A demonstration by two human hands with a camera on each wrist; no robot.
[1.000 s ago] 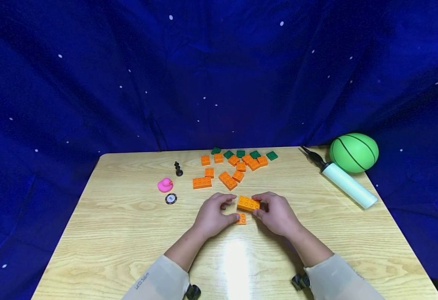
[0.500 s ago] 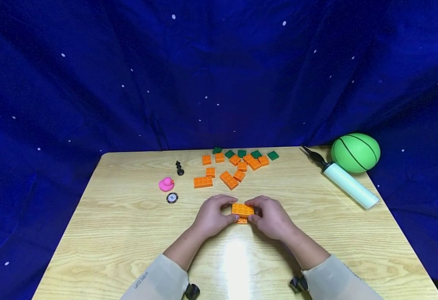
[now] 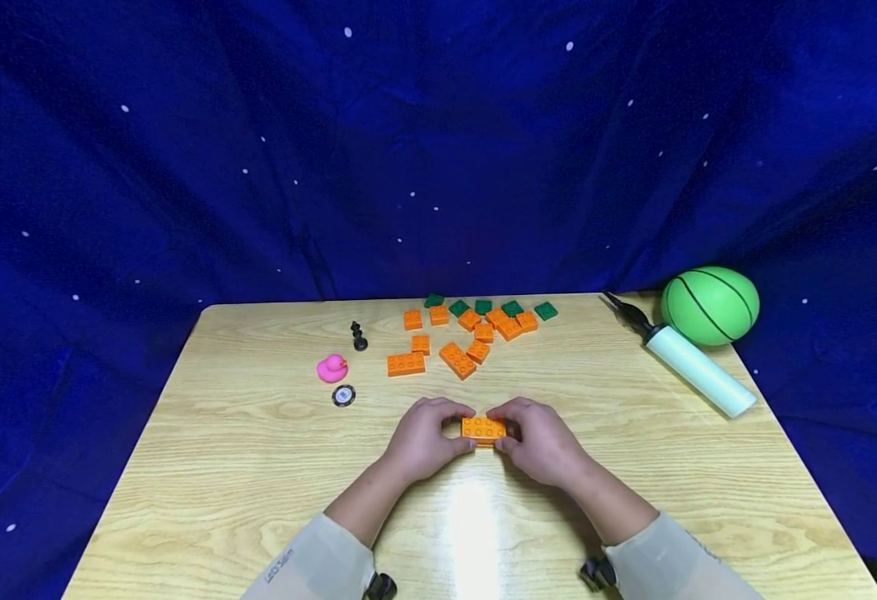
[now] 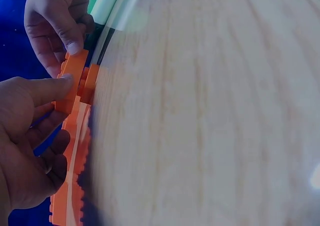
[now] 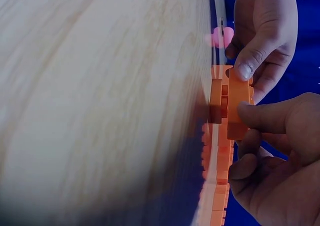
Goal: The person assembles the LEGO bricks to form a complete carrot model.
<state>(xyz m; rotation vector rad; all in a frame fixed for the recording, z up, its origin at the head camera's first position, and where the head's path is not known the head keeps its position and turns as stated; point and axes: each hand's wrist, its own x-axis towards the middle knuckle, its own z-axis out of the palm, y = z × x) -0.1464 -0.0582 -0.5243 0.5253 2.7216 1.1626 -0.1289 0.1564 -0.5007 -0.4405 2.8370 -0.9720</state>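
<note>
A long eight-stud orange toy brick [image 3: 483, 428] is pinched at its two ends, by my left hand [image 3: 421, 439] at the left and my right hand [image 3: 545, 442] at the right. Both thumbs press its near side, and the other fingers reach round its far side. Directly beneath it sits a smaller orange brick [image 5: 215, 101] on the table, mostly covered by the long one in the head view. From the right wrist view, the small brick's studs show in a narrow gap under the long brick.
Beyond the hands lie several loose orange bricks [image 3: 457, 360] and green bricks [image 3: 483, 307]. To the left are a pink rubber duck [image 3: 332, 368], a black chess piece [image 3: 359, 337] and a poker chip [image 3: 344, 395]. A hand pump [image 3: 697, 368] and green ball [image 3: 711, 306] stand far right.
The long brick has moved left and toward the body, over the small brick. My left hand, earlier at the small brick, now grips the long brick's left end too.
</note>
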